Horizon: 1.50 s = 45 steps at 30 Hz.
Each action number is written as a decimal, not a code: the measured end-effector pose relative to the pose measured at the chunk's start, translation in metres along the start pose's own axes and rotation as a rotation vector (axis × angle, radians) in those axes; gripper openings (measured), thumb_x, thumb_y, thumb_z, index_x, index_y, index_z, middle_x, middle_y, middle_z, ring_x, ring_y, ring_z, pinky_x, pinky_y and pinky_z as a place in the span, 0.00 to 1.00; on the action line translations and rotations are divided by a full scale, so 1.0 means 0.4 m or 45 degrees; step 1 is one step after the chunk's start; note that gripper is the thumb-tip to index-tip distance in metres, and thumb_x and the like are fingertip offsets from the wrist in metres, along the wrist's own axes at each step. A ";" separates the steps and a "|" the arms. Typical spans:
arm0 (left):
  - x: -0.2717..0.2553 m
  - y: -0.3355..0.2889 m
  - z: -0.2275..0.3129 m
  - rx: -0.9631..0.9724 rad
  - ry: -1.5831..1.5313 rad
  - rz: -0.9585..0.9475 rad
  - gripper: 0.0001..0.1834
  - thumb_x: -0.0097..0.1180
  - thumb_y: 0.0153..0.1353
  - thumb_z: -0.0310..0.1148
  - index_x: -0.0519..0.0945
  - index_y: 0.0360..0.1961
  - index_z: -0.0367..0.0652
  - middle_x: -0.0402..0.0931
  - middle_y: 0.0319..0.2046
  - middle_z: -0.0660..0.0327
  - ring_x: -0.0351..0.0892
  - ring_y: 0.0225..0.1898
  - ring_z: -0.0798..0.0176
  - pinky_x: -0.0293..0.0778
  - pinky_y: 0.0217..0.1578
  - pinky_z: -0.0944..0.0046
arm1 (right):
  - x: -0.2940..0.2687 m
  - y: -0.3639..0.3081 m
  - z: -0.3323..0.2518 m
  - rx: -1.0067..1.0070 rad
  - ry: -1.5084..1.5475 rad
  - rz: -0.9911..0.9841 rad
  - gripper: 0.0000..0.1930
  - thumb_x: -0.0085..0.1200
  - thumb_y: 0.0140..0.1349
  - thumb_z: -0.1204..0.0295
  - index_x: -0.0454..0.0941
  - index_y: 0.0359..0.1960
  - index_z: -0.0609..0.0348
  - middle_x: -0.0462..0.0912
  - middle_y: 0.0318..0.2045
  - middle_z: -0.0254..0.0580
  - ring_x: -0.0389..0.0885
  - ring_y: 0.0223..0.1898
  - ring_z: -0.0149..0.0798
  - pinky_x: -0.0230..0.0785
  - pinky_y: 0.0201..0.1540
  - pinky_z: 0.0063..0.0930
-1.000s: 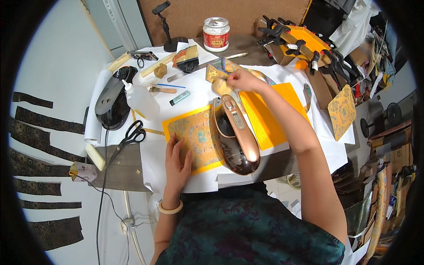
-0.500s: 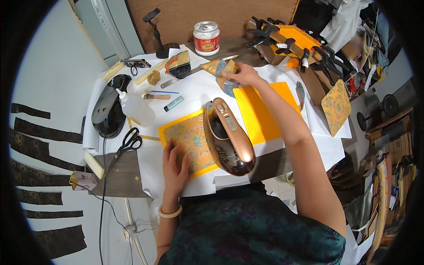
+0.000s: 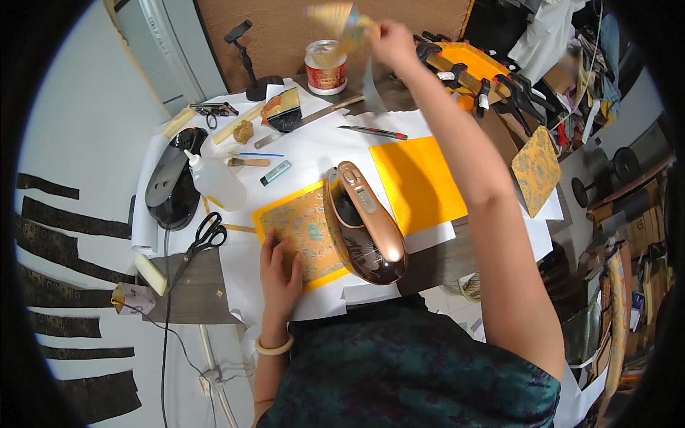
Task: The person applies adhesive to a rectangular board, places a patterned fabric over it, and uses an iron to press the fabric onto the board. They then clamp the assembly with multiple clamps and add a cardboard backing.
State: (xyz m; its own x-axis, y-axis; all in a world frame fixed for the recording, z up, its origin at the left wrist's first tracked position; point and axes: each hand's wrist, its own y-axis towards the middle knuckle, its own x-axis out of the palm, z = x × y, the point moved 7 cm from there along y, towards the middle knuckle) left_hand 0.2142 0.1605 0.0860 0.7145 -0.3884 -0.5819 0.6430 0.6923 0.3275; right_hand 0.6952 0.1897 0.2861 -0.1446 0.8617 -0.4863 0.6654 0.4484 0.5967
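The left hand (image 3: 280,279), fingers spread, rests at seven o'clock on the patterned panel (image 3: 308,242), apparently steadying it; the iron (image 3: 369,230) overlaps its three o'clock edge. The right hand (image 3: 394,46) pinches patterned scraps (image 3: 354,30) aloft at twelve o'clock.

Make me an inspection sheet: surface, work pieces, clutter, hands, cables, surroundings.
Surface: dark tabletop, partly under white paper.
Work pieces: iron over the right side of the patterned panel; yellow panel to the right.
Clutter: scissors, squeeze bottle, jar, knife.
Hands: left hand rests on the patterned panel; right hand, raised, grips patterned scraps, blurred.
Cables: black cable hangs over the near left edge.
Surroundings: black clamps, back right; dark strips, far left.
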 end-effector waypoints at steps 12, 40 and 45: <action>-0.006 0.002 0.001 0.021 -0.033 0.026 0.19 0.59 0.66 0.28 0.78 0.57 0.37 0.66 0.70 0.43 0.69 0.68 0.37 0.67 0.67 0.49 | -0.038 0.171 0.011 -0.200 -0.732 0.104 0.18 0.67 0.60 0.57 0.88 0.39 0.61 0.89 0.39 0.55 0.91 0.39 0.53 0.84 0.43 0.43; 0.011 0.014 0.032 0.000 0.028 -0.037 0.18 0.61 0.66 0.27 0.80 0.56 0.34 0.67 0.69 0.44 0.71 0.67 0.39 0.69 0.65 0.50 | -0.534 -0.588 0.250 -0.058 -0.673 0.404 0.06 0.60 0.64 0.75 0.84 0.42 0.59 0.83 0.33 0.42 0.83 0.26 0.42 0.76 0.32 0.35; 0.005 0.006 0.020 0.033 0.084 -0.023 0.18 0.61 0.65 0.27 0.79 0.56 0.34 0.68 0.69 0.43 0.70 0.68 0.39 0.69 0.66 0.50 | -0.461 -0.491 0.000 -0.289 -0.028 0.420 0.09 0.60 0.63 0.81 0.86 0.43 0.59 0.85 0.33 0.41 0.83 0.25 0.34 0.74 0.29 0.24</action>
State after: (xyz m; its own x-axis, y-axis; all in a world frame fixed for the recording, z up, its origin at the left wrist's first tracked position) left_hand 0.2194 0.1563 0.0917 0.6839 -0.3590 -0.6352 0.6629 0.6693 0.3354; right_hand 0.5912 -0.0574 0.2584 0.0667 0.9641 -0.2572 0.4949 0.1919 0.8475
